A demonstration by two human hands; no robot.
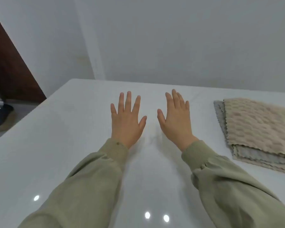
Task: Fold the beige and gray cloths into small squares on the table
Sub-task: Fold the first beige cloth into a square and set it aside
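Cloth made up a low stack at the right side of the white table (56,145), running off the right edge of the view. The beige cloth (260,122) lay on top, ribbed and fluffy, with a wavy cut edge. The gray cloth (220,112) showed under it as a strip along the left side and as a layer at the near edge, with more beige beneath that.

Both looked soft, light and limp: fabric that would sag from wherever it was lifted and would hold no crease unless pressed flat. The fluffy pile would probably cling to its neighbour, so lifting the top layer might drag the one below. The sensible hold, as I judged it, was a pinch at two corners of the top beige layer, starting with the near left corner, and peeling up rather than sliding.

The left hand (126,119) and right hand (176,119) were at the middle of the table, palms down, fingers straight and spread, holding nothing. Whether they touched the surface or hovered just above it could not be told. The stack lay to the right of the right hand, near but apart from it, with bare table between. The left hand was well apart from the cloths.
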